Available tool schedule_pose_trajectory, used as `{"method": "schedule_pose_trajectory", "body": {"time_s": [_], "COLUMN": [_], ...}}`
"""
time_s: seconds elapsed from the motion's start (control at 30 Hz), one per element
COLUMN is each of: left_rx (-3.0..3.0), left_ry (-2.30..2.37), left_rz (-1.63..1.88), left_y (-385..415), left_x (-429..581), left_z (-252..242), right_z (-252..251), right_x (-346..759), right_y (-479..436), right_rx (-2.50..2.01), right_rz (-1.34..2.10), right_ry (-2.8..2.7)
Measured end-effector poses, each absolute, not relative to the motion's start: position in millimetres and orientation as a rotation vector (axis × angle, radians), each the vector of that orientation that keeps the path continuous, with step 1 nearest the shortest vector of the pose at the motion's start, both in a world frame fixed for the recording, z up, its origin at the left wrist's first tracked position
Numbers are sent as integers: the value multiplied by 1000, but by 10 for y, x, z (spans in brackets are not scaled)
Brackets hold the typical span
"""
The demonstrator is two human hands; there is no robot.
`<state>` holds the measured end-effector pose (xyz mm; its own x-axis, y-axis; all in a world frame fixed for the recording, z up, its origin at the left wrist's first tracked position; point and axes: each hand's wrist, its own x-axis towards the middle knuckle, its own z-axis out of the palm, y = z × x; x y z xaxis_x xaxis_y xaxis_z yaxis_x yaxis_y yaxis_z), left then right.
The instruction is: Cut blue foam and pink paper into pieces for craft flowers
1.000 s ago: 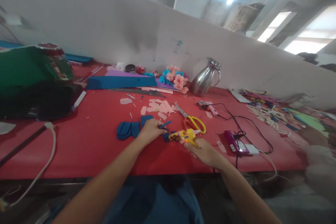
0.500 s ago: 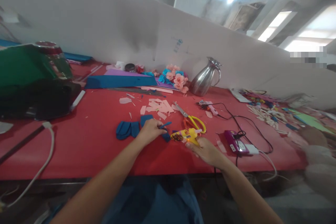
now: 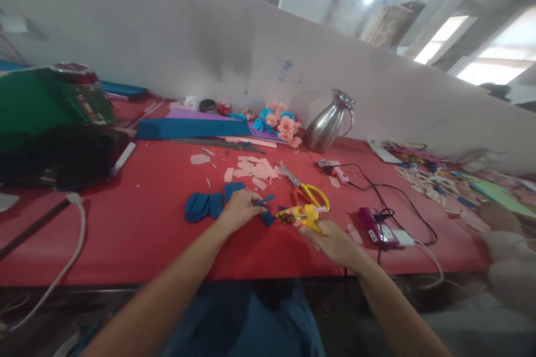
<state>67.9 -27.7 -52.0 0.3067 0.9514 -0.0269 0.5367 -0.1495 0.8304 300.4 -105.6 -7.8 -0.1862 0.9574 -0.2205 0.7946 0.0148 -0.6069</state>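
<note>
My left hand (image 3: 240,209) pinches a narrow strip of blue crepe paper (image 3: 265,199) above the red table. My right hand (image 3: 329,239) is closed around the handle of a yellow glue gun (image 3: 305,215), whose dark nozzle end points left toward the strip, a little apart from it. A small orange light glows on the gun. Left of my left hand lie folded blue paper pieces (image 3: 203,206), and another blue piece (image 3: 233,188) sits just behind it. Yellow-handled scissors (image 3: 307,189) rest behind the glue gun, blades pointing to the back left.
Pink paper scraps (image 3: 255,170) lie mid-table. Pink and blue paper flowers (image 3: 282,122) and a metal jug (image 3: 329,122) stand along the wall. At right are a purple power adapter (image 3: 377,227) with cords, a pink glue gun (image 3: 335,170) and another person's blurred arm (image 3: 505,240).
The glue gun in my right hand has shifted very slightly to the right, away from the blue strip. My left hand keeps nearly the same place.
</note>
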Motion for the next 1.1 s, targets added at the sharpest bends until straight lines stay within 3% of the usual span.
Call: {"method": "schedule_pose_trajectory", "body": {"time_s": [0.27, 0.53, 1.1], "left_rx": [1817, 1833, 1811], "left_ry": [1330, 1320, 1341], "left_rz": [651, 672, 656], "left_y": [-252, -266, -287], "left_x": [678, 681, 664], "left_z": [-572, -545, -532], "right_z": [-13, 8, -30], "right_x": [2982, 2884, 3000], "right_y": [-1110, -1205, -1268], "right_rx": [-1963, -1693, -1866], "right_rz": [783, 968, 840], "right_ry": [-2041, -2060, -2023]}}
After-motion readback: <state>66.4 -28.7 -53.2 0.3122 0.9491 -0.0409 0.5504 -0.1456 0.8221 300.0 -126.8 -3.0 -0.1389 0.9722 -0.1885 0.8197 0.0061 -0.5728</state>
